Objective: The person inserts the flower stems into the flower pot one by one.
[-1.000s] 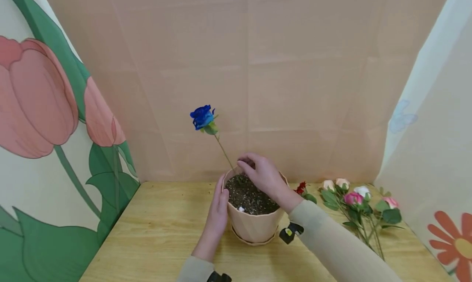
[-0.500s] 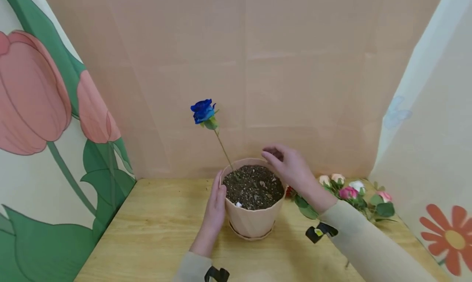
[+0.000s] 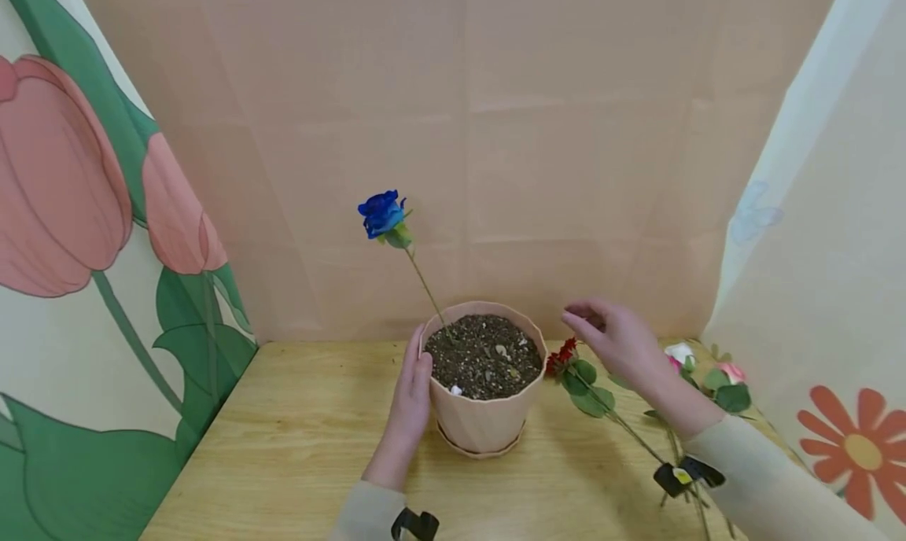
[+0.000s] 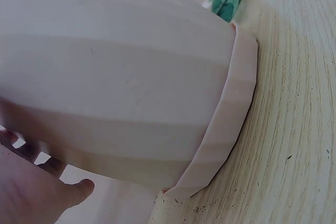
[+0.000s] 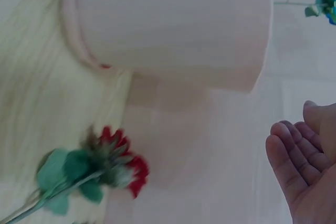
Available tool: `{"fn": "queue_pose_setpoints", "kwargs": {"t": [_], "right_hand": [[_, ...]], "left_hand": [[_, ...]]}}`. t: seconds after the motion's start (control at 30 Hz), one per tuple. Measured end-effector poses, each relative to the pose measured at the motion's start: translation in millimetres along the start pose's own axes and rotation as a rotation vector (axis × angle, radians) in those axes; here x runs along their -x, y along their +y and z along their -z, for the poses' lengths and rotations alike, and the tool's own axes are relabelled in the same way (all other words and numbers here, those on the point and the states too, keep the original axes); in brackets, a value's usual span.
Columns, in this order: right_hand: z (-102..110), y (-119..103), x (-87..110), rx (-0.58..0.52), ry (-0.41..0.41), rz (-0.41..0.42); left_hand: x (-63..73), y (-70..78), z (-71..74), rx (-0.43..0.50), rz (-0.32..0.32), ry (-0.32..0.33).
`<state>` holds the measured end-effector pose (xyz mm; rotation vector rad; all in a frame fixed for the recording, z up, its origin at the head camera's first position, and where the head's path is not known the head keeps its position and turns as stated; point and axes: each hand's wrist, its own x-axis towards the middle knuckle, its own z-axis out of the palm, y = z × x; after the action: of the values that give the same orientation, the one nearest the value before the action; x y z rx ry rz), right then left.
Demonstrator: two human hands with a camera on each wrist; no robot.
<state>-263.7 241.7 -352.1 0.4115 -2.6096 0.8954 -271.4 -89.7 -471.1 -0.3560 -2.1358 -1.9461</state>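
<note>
A pale pink flowerpot (image 3: pixel 484 421) full of dark soil (image 3: pixel 488 360) stands on its saucer. One blue rose (image 3: pixel 382 215) is stuck in the soil at the pot's left side, its stem leaning left. My left hand (image 3: pixel 410 388) rests against the pot's left wall, fingers fairly straight; the left wrist view shows its thumb (image 4: pixel 79 192) apart from the wall. To the right of the pot my right hand (image 3: pixel 623 344) is in the air, fingers loosely bent and holding nothing. Just below and left of it lies a red flower (image 3: pixel 561 358) with green leaves.
More artificial flowers, among them a white one (image 3: pixel 681 352) and a pink one (image 3: pixel 732 373), lie on the right of the wooden table (image 3: pixel 297 447), partly hidden by my right arm. A pinkish backdrop (image 3: pixel 580 171) rises behind, with flower-printed panels on both sides.
My right hand has left the blue rose's stem and moved right, past the pot's rim, to above the red flower. The left hand has stayed against the pot.
</note>
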Motion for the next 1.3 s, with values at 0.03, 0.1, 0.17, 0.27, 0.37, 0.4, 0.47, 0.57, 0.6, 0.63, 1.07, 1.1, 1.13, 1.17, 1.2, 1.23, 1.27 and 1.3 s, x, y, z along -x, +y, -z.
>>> {"fn": "queue_pose_setpoints", "kwargs": {"t": [0.03,0.1,0.17,0.27,0.37,0.4,0.47,0.57,0.6,0.63,1.07,1.1,1.13,1.17,1.2,1.23,1.27,1.3], "right_hand": [[1.5,4.2,3.9,0.003,-0.007,-0.008],[3.4,12.9,10.9,0.016,-0.014,-0.011],[4.7,22.3,17.9,0.038,-0.021,-0.01],[5.0,36.7,29.5,0.073,-0.044,-0.025],[4.3,49.4,42.4,0.077,-0.093,-0.084],[4.0,53.8,46.3,0.074,-0.112,-0.106],[2.9,61.4,53.7,0.064,-0.152,-0.154],[0.4,73.1,64.1,0.066,-0.198,-0.202],[-0.4,76.9,67.4,0.069,-0.205,-0.213],[-1.5,80.4,70.9,0.07,-0.21,-0.22],[-18.7,127.0,97.1,0.126,-0.261,-0.264],[-20.7,130.3,98.4,0.122,-0.265,-0.263],[-22.7,133.3,99.9,0.123,-0.267,-0.259],[-24.7,136.2,101.4,0.126,-0.262,-0.255],[-26.5,138.9,102.8,0.128,-0.256,-0.244],[-28.0,141.1,104.1,0.127,-0.254,-0.246],[-29.3,143.4,105.2,0.133,-0.252,-0.234],[-30.6,145.2,106.4,0.134,-0.249,-0.237]], "left_hand": [[0.0,0.0,0.0,0.002,0.001,-0.001],[0.0,0.0,0.1,0.005,0.002,-0.004],[0.0,0.1,0.1,0.006,0.006,-0.003],[0.3,0.4,0.3,0.003,0.008,-0.001],[0.3,0.1,0.6,0.0,0.005,0.002],[0.4,0.0,0.7,-0.002,0.004,0.003],[0.4,-0.4,0.9,-0.002,0.002,0.006],[0.2,-1.1,1.2,-0.002,0.004,0.008],[0.4,-1.2,1.2,0.0,0.005,0.007],[0.4,-1.2,1.2,0.0,0.007,0.007],[1.2,1.1,0.7,-0.008,-0.001,0.007],[1.6,1.4,0.8,-0.009,-0.003,0.005],[1.7,1.5,0.8,-0.008,-0.002,0.003],[2.1,1.4,0.8,-0.009,-0.004,0.001],[2.4,1.1,0.7,-0.009,-0.001,-0.001],[2.5,0.5,0.7,-0.006,-0.004,-0.004],[2.4,0.2,0.7,-0.004,-0.003,-0.005],[2.4,-0.3,0.6,-0.002,-0.004,-0.008]]}}
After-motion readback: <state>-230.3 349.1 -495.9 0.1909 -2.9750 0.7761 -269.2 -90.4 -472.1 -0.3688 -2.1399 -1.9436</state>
